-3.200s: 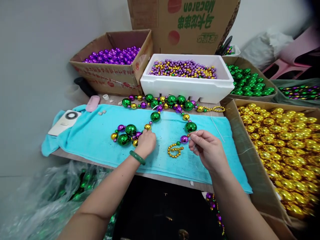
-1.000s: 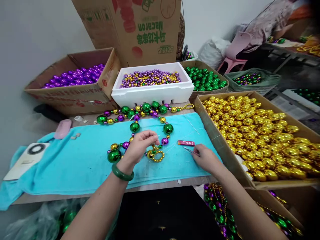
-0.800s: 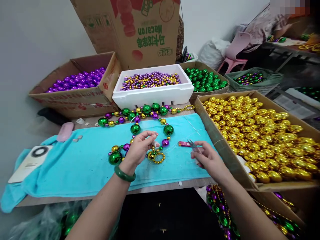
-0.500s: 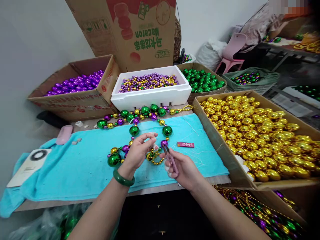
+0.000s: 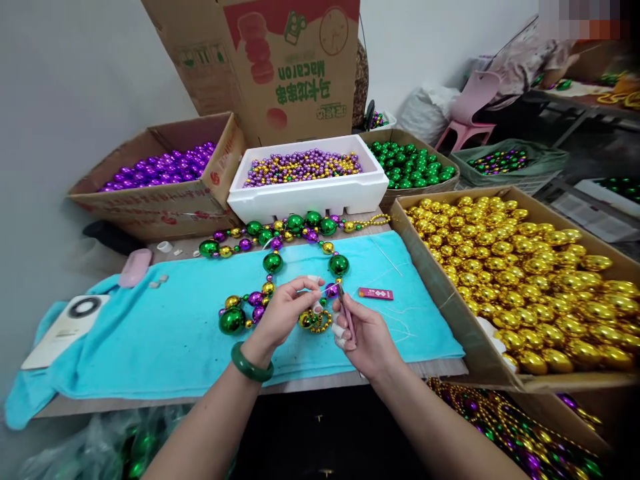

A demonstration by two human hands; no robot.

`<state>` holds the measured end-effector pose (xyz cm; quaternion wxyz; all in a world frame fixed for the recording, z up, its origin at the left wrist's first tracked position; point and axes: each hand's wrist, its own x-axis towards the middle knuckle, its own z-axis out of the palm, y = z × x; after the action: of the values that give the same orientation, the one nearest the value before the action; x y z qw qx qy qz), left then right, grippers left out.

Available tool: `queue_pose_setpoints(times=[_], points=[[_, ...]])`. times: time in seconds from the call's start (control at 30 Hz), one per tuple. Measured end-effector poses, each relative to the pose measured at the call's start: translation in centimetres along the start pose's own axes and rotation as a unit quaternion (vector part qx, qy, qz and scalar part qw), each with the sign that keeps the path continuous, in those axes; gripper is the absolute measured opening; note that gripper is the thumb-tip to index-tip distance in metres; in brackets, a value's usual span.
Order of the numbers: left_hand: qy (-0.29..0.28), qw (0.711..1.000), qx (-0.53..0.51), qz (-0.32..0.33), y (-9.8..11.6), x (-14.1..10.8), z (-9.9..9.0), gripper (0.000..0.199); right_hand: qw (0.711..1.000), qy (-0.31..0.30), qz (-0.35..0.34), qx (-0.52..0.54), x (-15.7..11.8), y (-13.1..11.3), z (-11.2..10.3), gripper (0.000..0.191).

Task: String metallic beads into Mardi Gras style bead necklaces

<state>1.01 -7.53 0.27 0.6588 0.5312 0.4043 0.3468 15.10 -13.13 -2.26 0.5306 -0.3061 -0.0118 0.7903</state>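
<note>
My left hand (image 5: 287, 310), wearing a green bangle (image 5: 251, 364), is closed in a pinch on a thin white thread (image 5: 328, 289). White tape wraps some fingertips. My right hand (image 5: 367, 333) grips small pink-handled pliers (image 5: 349, 320), their dark jaws upright at the thread. Just behind my hands lies a string of large beads, including a green bead (image 5: 339, 265) and a purple bead (image 5: 331, 290). Small gold beads (image 5: 323, 322) form a loop below the fingertips. To the left, a larger green bead (image 5: 232, 321) rests on the turquoise towel (image 5: 165, 340).
Behind the towel stand a carton of purple beads (image 5: 160, 220), a white foam box (image 5: 310, 197) and a carton of green beads (image 5: 415, 167). A carton of gold beads (image 5: 445, 313) borders the right. A maroon packet (image 5: 376, 293) lies nearby. Another person (image 5: 525, 73) sits far right.
The pliers have turned more upright, and their jaws have come together near the thread. Both hands stay close to each other; the whole view has shifted slightly.
</note>
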Motion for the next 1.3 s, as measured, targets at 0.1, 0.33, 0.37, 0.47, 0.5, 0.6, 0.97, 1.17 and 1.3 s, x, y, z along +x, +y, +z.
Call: queue_pose_setpoints(times=[0.1,0.33,0.37,0.47,0.5,0.6,0.97,1.17,1.3], points=[[-0.027,0.999,-0.025,-0.006,0.0,0.1,0.1,0.017,1.0,0.0,0.003,-0.009,-0.2,0.0,-0.1,0.024],[-0.146,0.988,-0.043,-0.024,-1.4,1.0,-1.1,0.021,0.999,-0.011,0.032,-0.024,-1.0,-0.5,0.3,0.025],[-0.15,0.988,-0.03,-0.018,-1.5,1.0,-1.3,0.02,0.999,-0.011,0.037,-0.025,-1.1,-0.6,0.3,0.025],[-0.143,0.99,-0.001,-0.01,-1.6,1.1,-1.6,0.02,0.999,-0.008,0.042,-0.029,-1.1,-0.7,0.1,0.025],[-0.14,0.99,0.004,-0.008,-1.5,1.0,-1.6,0.02,0.999,-0.006,0.041,-0.03,-1.1,-0.7,0.1,0.025],[-0.132,0.991,0.019,0.001,-1.3,1.0,-1.6,0.02,0.999,-0.004,0.039,-0.027,-0.9,-0.7,-0.1,0.024],[-0.129,0.982,0.127,0.06,-0.6,1.1,-0.2,0.011,0.999,-0.003,0.032,-0.03,-1.0,-1.4,-0.8,0.023],[-0.124,0.988,0.09,0.023,-1.2,0.6,-1.2,0.014,0.968,0.065,-0.131,-0.202,-1.5,-5.5,-2.4,0.027],[-0.059,0.998,0.0,0.009,-1.0,0.5,-1.8,0.018,0.702,0.28,-0.272,-0.595,-1.5,-6.3,-6.1,0.031]])
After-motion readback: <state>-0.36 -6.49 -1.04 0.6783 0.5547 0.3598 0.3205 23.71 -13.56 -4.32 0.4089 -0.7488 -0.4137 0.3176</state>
